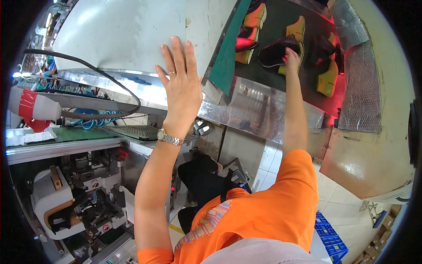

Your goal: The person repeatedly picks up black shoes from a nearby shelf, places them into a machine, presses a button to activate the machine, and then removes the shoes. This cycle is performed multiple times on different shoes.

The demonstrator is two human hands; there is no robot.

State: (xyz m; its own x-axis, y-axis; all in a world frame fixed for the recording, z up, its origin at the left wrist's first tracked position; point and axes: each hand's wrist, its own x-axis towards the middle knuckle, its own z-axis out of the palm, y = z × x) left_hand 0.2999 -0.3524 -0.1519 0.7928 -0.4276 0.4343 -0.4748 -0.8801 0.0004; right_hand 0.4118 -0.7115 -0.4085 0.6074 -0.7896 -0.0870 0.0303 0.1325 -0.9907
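My left hand (182,83) lies flat with its fingers stretched out on a white metal housing (123,35). It holds nothing, and the wrist wears a metal watch (170,137). Over a dark conveyor belt (266,81) my right arm reaches out. My right hand (291,60) closes at the opening of a black shoe upper (271,53) with yellow parts showing beside it. Exactly how the fingers grip is partly hidden. More dark shoe uppers stand around it, among them one at the right (321,49), with a yellow shoe last (327,81) nearby.
A green flap (226,61) hangs left of the belt. Clear plastic sheeting (250,101) covers its near edge, and bubble wrap (360,88) its right side. A machine (57,198) stands at lower left, below a black cable (101,70). Blue crates (329,237) sit at lower right.
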